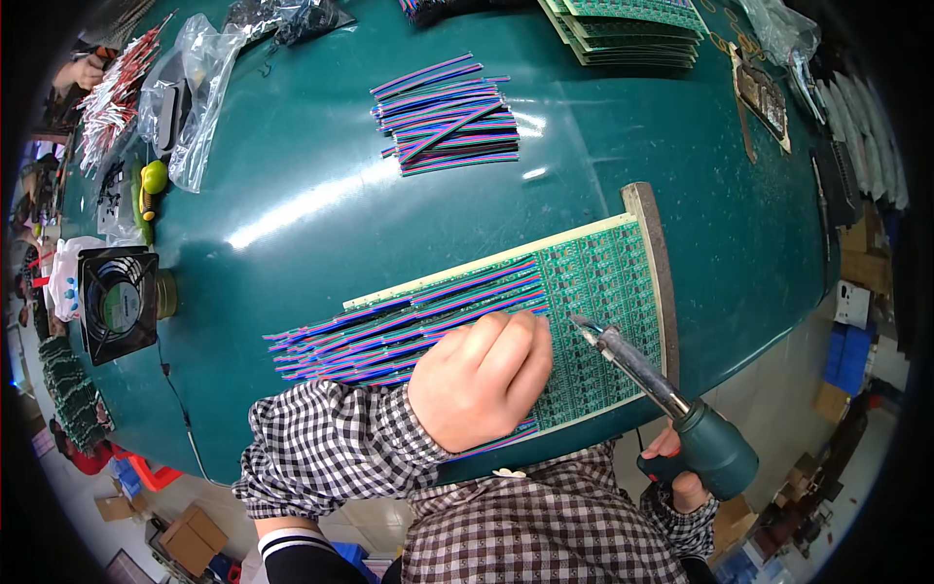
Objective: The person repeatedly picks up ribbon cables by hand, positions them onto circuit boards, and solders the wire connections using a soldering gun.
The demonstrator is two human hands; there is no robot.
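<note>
My left hand (482, 375) is closed over the green circuit board panel (603, 282), in a pinch on a multicolour ribbon wire; its fingertips are mostly hidden under the knuckles. Many such ribbon wires (409, 326) in blue, pink, green and black lie in rows across the panel's left part and stick out past it. My right hand (671, 467) is wrapped round the grip of a dark green soldering gun (715, 453). The gun's tip (584, 324) points at the panel, just right of my left fingers; whether it touches cannot be told.
A brown strip (654, 273) borders the panel's right edge. Beyond lie a pile of ribbon wires (448, 117) and a stack of circuit panels (632, 34). At left stand a small black fan (119, 304), plastic bags (199, 88) and red-white wires (117, 97). Another person's hand (83, 71) shows far left.
</note>
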